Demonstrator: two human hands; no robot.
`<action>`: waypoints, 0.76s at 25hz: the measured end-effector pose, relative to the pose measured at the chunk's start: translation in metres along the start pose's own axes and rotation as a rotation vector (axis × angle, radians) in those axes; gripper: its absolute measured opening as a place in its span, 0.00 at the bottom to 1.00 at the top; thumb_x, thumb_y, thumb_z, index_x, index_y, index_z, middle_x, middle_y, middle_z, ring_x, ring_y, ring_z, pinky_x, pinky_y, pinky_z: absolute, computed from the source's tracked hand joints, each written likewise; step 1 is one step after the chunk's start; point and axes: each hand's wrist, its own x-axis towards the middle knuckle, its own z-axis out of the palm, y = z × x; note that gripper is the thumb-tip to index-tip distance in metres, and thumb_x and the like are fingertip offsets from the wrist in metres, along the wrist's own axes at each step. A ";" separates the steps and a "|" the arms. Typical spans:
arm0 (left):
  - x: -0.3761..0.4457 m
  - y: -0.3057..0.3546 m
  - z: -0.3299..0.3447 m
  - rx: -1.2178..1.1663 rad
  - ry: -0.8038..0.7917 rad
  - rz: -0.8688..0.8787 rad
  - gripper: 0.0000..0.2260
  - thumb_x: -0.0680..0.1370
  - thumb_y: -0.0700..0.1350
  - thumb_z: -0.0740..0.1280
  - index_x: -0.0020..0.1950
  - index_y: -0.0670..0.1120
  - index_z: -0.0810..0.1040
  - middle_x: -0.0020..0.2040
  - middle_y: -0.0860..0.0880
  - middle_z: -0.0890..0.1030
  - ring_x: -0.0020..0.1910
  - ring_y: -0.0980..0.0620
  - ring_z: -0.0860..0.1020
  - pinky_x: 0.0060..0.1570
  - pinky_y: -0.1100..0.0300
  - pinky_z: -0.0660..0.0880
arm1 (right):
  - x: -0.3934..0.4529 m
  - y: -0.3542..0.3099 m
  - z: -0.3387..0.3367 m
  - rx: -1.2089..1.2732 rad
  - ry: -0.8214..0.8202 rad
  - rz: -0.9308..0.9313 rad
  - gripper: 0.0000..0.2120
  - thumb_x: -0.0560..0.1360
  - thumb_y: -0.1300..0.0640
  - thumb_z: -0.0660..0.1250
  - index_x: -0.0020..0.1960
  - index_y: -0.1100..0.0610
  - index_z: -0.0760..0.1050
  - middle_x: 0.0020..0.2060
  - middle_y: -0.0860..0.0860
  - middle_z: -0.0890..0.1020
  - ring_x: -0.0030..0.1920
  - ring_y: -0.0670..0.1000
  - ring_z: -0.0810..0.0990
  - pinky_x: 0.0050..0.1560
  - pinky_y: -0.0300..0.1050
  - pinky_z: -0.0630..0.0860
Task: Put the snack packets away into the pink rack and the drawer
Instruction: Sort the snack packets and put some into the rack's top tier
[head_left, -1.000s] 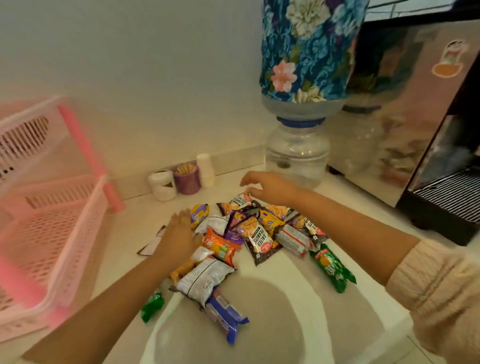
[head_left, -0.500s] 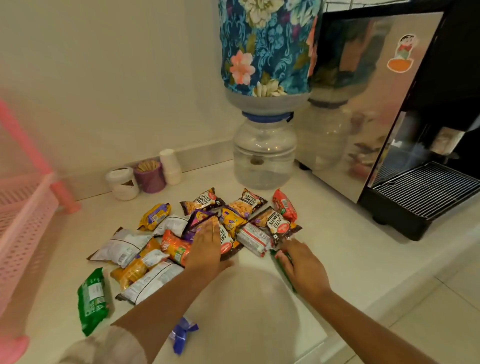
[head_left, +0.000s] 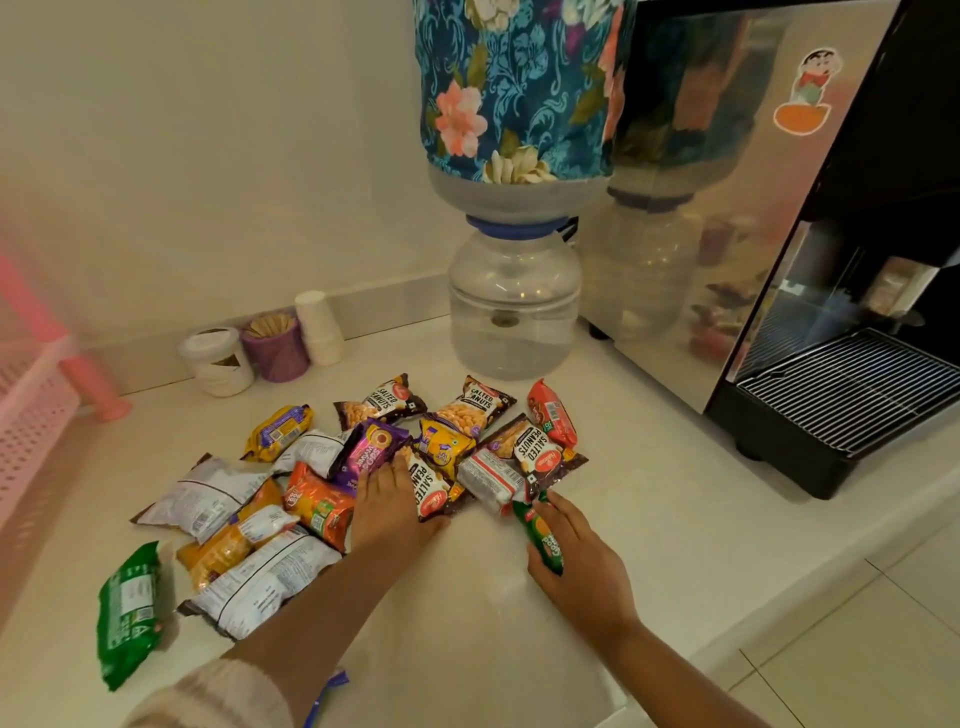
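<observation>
Gathering step: left hand (head_left: 390, 506) lies flat on the salted peanuts packet (head_left: 428, 486); right hand (head_left: 576, 558) grips a green packet (head_left: 540, 535). Next: carry to pink rack (head_left: 31, 415).

Cream ribbed knit sleeve (head_left: 223, 696), bare forearms

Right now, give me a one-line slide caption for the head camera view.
Left hand rests on scattered snack packets while right hand grips a green packet on the white counter.
</observation>
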 end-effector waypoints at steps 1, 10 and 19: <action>-0.002 0.000 0.003 -0.048 0.016 -0.008 0.48 0.67 0.69 0.64 0.75 0.42 0.47 0.70 0.43 0.65 0.71 0.46 0.62 0.73 0.52 0.48 | 0.000 0.000 0.000 0.002 -0.004 -0.005 0.24 0.74 0.40 0.58 0.70 0.42 0.63 0.71 0.39 0.64 0.60 0.41 0.75 0.52 0.35 0.75; -0.018 0.002 0.007 -0.213 0.009 -0.067 0.45 0.69 0.65 0.66 0.75 0.45 0.50 0.69 0.45 0.67 0.67 0.46 0.65 0.67 0.53 0.62 | 0.001 -0.001 -0.002 0.048 -0.051 -0.029 0.28 0.72 0.42 0.62 0.70 0.44 0.60 0.71 0.43 0.62 0.64 0.45 0.70 0.53 0.36 0.76; -0.040 -0.002 -0.003 -0.351 0.031 -0.014 0.37 0.70 0.59 0.69 0.73 0.45 0.58 0.66 0.45 0.70 0.64 0.47 0.68 0.64 0.55 0.65 | 0.004 -0.004 -0.007 0.273 -0.108 -0.021 0.33 0.66 0.50 0.72 0.68 0.50 0.64 0.62 0.47 0.69 0.60 0.45 0.71 0.49 0.28 0.73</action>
